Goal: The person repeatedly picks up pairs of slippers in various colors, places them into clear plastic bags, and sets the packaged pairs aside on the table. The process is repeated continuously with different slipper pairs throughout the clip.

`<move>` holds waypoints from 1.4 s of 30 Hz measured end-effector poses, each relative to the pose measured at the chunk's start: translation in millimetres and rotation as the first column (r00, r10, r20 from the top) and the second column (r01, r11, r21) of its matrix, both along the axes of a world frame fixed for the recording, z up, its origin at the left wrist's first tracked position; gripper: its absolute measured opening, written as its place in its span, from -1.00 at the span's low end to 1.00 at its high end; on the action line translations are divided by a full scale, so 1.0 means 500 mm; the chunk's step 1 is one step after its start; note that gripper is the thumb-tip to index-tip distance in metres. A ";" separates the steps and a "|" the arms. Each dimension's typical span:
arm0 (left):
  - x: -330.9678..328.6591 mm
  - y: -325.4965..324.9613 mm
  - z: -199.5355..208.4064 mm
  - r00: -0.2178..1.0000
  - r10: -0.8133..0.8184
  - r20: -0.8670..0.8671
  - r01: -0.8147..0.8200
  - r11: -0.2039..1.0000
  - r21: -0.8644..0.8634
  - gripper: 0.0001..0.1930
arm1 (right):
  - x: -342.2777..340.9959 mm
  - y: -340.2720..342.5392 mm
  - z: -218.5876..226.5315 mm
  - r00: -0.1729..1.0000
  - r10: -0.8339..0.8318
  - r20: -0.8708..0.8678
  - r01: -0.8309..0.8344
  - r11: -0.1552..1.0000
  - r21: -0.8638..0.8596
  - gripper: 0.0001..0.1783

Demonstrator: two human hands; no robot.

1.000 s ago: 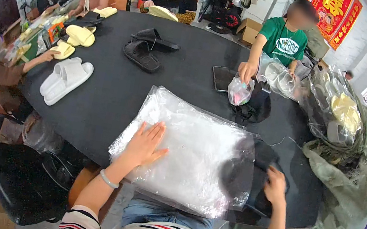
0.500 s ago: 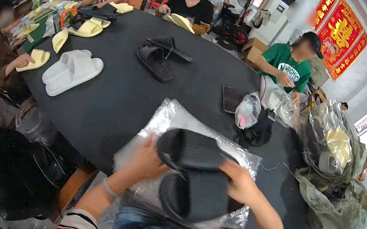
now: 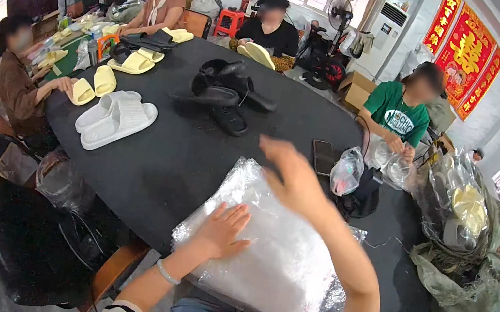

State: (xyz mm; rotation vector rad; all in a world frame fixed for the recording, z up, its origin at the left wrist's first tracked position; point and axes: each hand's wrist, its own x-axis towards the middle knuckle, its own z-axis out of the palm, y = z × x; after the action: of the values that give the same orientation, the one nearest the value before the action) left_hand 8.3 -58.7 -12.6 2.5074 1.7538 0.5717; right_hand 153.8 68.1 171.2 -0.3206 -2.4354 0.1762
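Observation:
My left hand [image 3: 222, 231] lies flat with its fingers spread on a stack of see-through plastic bags [image 3: 285, 264] at the table's near edge. Above the far part of that stack, my right hand [image 3: 291, 177] is stretched out with nothing in it, a little blurred. Beyond its fingertips, black slippers [image 3: 227, 96] lie heaped in the middle of the dark table [image 3: 155, 167], some overlapping others. Their edges are smeared by motion.
White slippers [image 3: 117, 120] and several yellow slippers [image 3: 105, 80] lie on the left. To the right are a phone [image 3: 323, 158], a small knotted plastic bag [image 3: 347, 171] and a big sack [image 3: 467, 258] holding bagged slippers. Co-workers sit around the far side, some handling slippers or bags.
Both my hands held a pair of black slippers over the bags. That pair now lies on the heap farther off; my right hand has let go, and my left rests on the bags.

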 end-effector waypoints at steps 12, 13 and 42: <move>-0.022 0.023 -0.005 0.929 0.104 0.356 -0.122 0.992 0.029 -0.27 | 0.504 -0.254 -0.283 0.636 -0.683 0.358 0.769 0.600 -0.221 -0.26; -0.028 0.035 -0.012 0.877 0.093 0.472 -0.090 0.996 -0.030 -0.34 | 0.523 -0.268 -0.306 0.683 -0.658 0.316 0.730 0.600 -0.327 -0.26; 0.011 0.046 -0.005 0.993 0.027 -0.115 -0.045 0.987 -0.156 -0.33 | 1.544 -0.435 0.064 -0.783 -0.586 0.208 0.608 -0.652 0.453 -0.56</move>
State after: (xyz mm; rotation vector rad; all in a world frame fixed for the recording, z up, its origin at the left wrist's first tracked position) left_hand 13.6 -35.4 -15.2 2.4486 1.8058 0.2838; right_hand 925.8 -149.4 203.5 -3.0037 -0.9185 -0.9611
